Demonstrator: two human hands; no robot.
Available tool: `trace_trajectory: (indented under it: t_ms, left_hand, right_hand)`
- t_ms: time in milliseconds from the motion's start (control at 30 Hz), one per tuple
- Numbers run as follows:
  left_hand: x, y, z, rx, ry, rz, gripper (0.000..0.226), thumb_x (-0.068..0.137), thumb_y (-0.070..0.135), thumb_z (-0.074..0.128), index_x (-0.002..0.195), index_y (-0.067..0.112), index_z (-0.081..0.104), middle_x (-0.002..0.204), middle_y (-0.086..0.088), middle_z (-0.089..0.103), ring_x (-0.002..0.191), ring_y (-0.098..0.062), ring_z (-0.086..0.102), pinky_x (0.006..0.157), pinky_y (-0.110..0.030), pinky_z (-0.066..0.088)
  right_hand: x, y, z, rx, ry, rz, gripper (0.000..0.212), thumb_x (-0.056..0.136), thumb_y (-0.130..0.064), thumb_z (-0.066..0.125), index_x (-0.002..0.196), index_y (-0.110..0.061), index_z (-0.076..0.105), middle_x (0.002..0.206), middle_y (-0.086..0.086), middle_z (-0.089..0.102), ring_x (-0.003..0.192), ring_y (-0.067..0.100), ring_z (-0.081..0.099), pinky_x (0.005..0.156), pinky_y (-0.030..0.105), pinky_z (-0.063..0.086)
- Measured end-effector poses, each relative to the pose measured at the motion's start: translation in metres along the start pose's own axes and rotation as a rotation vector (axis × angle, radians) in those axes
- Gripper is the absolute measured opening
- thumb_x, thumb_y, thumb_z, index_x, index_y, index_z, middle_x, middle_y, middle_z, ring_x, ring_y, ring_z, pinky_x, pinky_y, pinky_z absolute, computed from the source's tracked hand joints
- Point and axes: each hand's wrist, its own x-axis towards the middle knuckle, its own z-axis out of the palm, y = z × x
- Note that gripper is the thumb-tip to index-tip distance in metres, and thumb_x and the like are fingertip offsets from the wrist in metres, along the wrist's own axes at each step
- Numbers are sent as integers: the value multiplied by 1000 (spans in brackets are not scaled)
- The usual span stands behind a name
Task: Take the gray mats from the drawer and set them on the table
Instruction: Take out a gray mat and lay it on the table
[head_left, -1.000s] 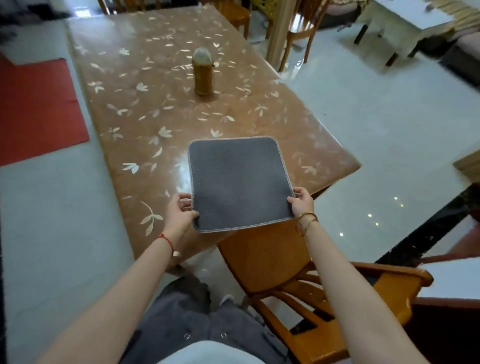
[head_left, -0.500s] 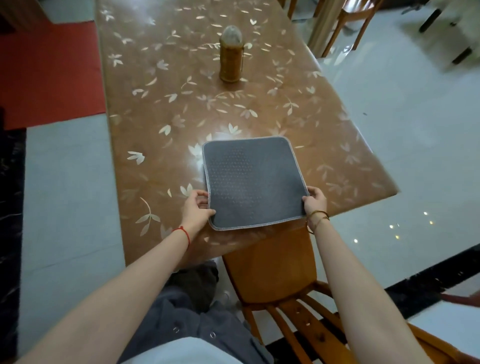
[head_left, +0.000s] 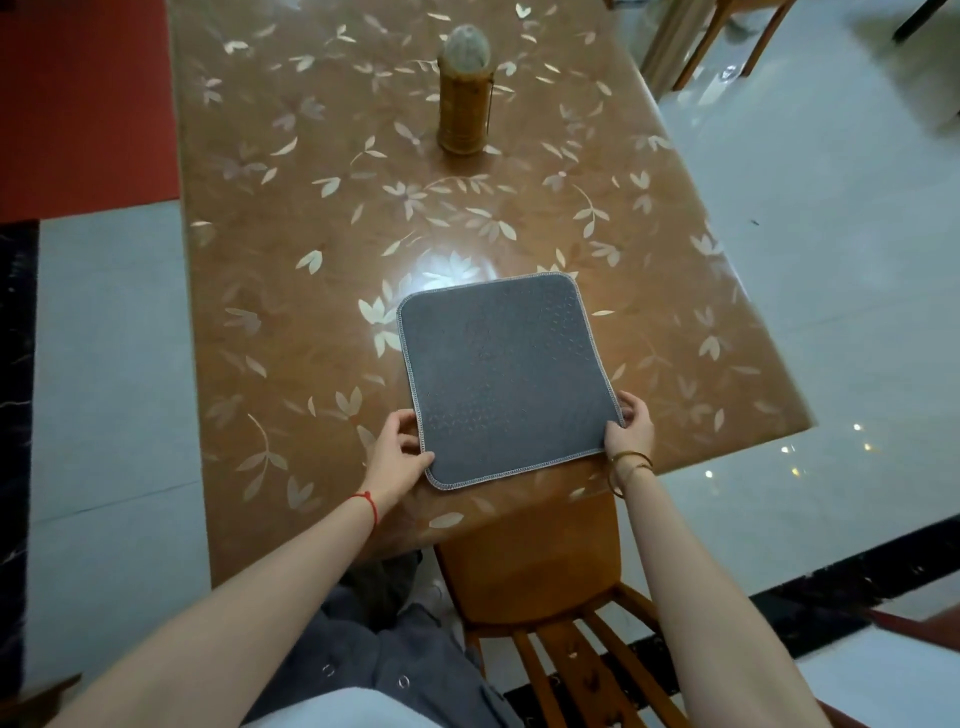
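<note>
A gray mat (head_left: 501, 376), square with rounded corners and pale stitching round its edge, sits over the near right part of the counter (head_left: 291, 291), its near side close to the counter's front edge; whether it lies fully flat on the surface I cannot tell. The left grip (head_left: 397, 452) pinches the mat's near-left corner, thumb on the edge and fingers curled beside it. The right grip (head_left: 631, 428) holds the near-right corner, fingers curled round the edge. A red string (head_left: 368, 505) circles the left wrist and thin bangles (head_left: 629, 465) the right. The counter is brown with a pale leaf pattern and a bright glare spot just beyond the mat. Well apart from the mat, toward the far end, stands an upright woven holder (head_left: 464, 106). A wooden chair (head_left: 524, 566) is tucked under the counter's near edge, below the mat, and a red rug (head_left: 83, 104) lies on the floor to the left.
</note>
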Motion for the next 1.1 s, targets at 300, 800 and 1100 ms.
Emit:
trace_trajectory:
  t_ms: [300,800,1100]
  left_hand:
    - [1,4,0,86,-55,-32,98,84,-3,70,156,36,17,104,-4,63,84,-25,73,74,-35,63]
    - [34,42,-26,627,197,286,66,88,29,62,148,18,38,121,-8,55,114,-27,53,91,-42,49]
    - [118,102,-14,832,71,417,68,99,26,46,158,13,14,166,-10,12,154,-31,6,125,-44,6]
  right_hand:
    - [-4,8,-1,-84,-10,-43,51,84,9,47,123,-23,56,119,11,55,108,28,56,91,44,54]
    - [20,-49,23,-312,-42,-376,41,91,-15,49,131,-16,54,143,6,46,137,24,33,117,40,22]
    - [52,-122,79,-534,-384,-535,51,100,-25,34,151,-25,27,161,-4,16,150,24,1,120,50,0]
